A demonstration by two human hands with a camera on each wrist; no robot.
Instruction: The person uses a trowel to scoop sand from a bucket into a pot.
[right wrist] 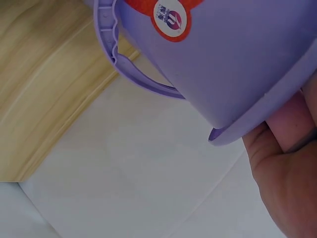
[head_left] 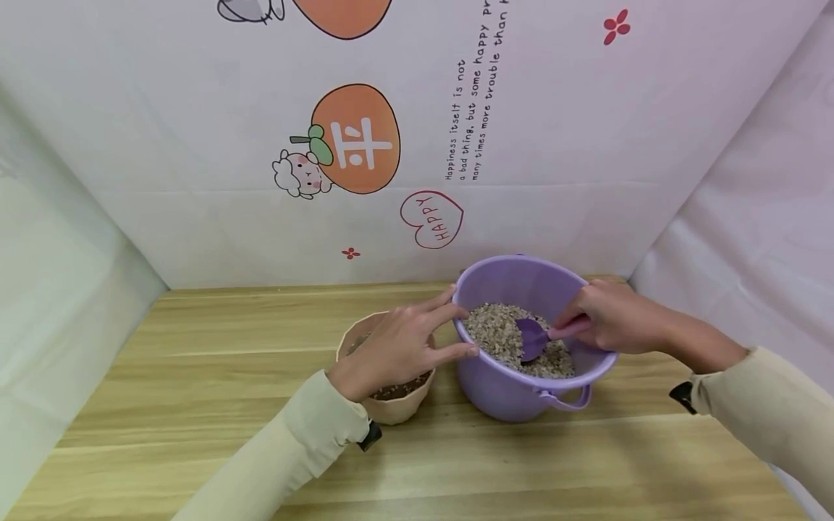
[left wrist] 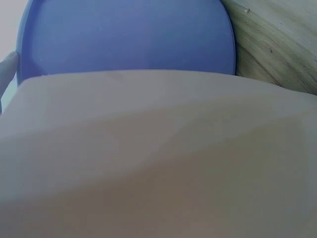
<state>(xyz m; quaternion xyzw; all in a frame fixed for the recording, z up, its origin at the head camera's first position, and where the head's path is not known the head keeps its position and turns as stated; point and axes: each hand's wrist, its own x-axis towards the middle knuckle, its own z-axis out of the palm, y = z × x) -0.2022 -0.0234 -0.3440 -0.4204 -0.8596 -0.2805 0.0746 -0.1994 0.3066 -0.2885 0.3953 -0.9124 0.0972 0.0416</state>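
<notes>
A purple bucket [head_left: 504,394] with pale, coarse gravel [head_left: 496,329] inside stands on the wooden table. My right hand [head_left: 619,318] reaches over its right rim and grips the pink handle of a small shovel [head_left: 534,340]. The purple blade is partly sunk in the gravel. My left hand [head_left: 400,344] lies across a peach-coloured flowerpot [head_left: 394,412], its spread fingers and thumb touching the bucket's left rim. Dark soil with pale bits shows inside the pot, partly hidden by that hand. In the right wrist view, the right hand [right wrist: 287,173] appears beside the bucket's rim.
The wooden table [head_left: 215,391] stretches to the left and in front of the bucket. A white printed sheet [head_left: 554,145] hangs behind, with white cloth at both sides. The bucket's carrying handle [head_left: 567,400] hangs down at the front.
</notes>
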